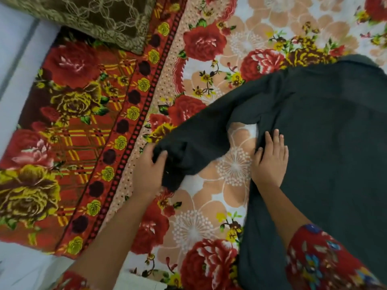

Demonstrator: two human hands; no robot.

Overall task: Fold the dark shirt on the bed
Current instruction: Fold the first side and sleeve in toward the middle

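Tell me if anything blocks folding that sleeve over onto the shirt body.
Nothing visible does. The left hand grips the sleeve end; the right hand lies flat on the dark shirt, whose top is otherwise bare.

Dark shirt (324,132): matt cloth. Floral bedsheet (219,195): smooth, possibly cotton.

soft, even indoor light, slightly blurred

no glare or hard shadow is seen; edges are bent by the wide lens, and detail in the dark shirt (324,132) is lost.
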